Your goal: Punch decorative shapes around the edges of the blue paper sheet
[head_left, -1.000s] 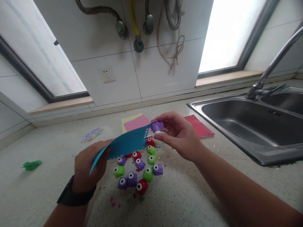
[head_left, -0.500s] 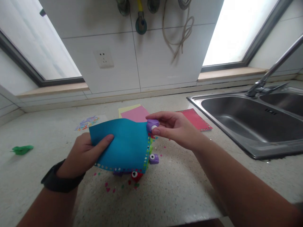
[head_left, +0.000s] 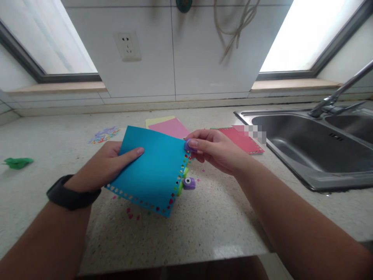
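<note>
A blue sheet of paper (head_left: 151,167) is held above the counter, with rows of small punched shapes along its right and lower edges. My left hand (head_left: 116,163) grips its left side, thumb on top. At the upper right corner, my right hand (head_left: 212,147) is closed on a small purple punch (head_left: 190,145), its thumb pressed on the punch and the sheet's edge against it. Another purple punch (head_left: 189,183) with a star on its button lies on the counter beside something green (head_left: 180,188), partly hidden by the sheet.
Pink paper (head_left: 171,126) and yellow paper (head_left: 157,120) lie behind the blue sheet. Red paper (head_left: 241,139) with a punched edge is near the sink (head_left: 291,144). Confetti (head_left: 105,134) is piled back left, with a green item (head_left: 18,163) at far left.
The blue sheet has turned and flattened, its lower corner now nearer me. My right thumb has moved onto the top of the purple punch. The camera view has tilted down.
</note>
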Motion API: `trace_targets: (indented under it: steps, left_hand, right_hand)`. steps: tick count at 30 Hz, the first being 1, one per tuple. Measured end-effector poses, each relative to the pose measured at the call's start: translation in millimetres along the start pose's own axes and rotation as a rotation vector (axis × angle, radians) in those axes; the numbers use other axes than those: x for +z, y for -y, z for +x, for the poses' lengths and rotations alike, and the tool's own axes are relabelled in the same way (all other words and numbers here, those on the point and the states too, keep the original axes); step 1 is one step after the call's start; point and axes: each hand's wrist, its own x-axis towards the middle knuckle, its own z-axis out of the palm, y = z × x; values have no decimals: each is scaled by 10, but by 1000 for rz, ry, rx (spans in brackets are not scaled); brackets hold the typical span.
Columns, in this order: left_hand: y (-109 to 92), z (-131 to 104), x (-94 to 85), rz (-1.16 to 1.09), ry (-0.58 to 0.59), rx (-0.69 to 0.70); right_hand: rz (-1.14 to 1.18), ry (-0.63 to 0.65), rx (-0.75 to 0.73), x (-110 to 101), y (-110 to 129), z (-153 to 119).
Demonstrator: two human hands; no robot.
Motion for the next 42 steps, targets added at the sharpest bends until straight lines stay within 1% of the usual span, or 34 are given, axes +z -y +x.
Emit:
trace_targets:
  steps: [2,3,4,12,20,26,31,38,42]
  left_hand:
    - [22,11,-8,-141,204,-138]
    - [33,16,-13,-192,260,-173]
    - [43,21,-18,-219,267,-179]
    - [72,48,-32,-222,272,-234]
    - [105,52,-22,-207,271,-183]
    - [68,61,-14,-165,269,-256]
    - [60,58,-6,-162,252,-305]
    - [100,61,-8,-148,247,-275]
    - [59,52,-19,-121,249,-280]
  right_hand:
    - [-6,-3,22,6,-12,4]
    - [1,0,28,10,-17,6]
    - [11,5,32,14,-22,7]
    - [46,54,78,19,-52,11]
    - [-39,15,84,34,-77,17]
    - [-49,38,62,26,-93,14]
    - [-69,22,62,25,-105,19]
    - [-88,-14,62,36,-105,26]
    - [-70,-4,65,40,-95,20]
